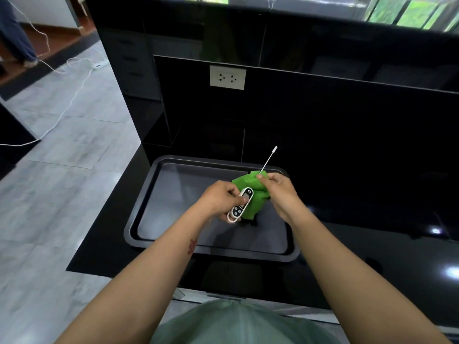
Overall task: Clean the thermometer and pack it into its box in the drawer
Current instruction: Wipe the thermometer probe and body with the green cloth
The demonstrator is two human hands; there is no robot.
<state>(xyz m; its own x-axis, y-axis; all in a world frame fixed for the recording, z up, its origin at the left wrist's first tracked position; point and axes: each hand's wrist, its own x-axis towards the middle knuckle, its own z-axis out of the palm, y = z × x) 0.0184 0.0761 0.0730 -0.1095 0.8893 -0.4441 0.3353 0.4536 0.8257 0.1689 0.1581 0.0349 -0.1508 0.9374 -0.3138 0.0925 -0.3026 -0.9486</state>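
Note:
A white probe thermometer with a dark display and buttons is held above a black tray. My left hand grips its body, thumb on the front. Its thin metal probe points up and to the right, with a white tip. My right hand pinches a green cloth around the base of the probe. The cloth hangs bunched behind the thermometer's body. No box or drawer shows in the head view.
The tray lies on a glossy black counter whose left edge drops to a grey tiled floor. A white double socket sits on the black back panel. White cables trail across the floor; a person's legs stand far left.

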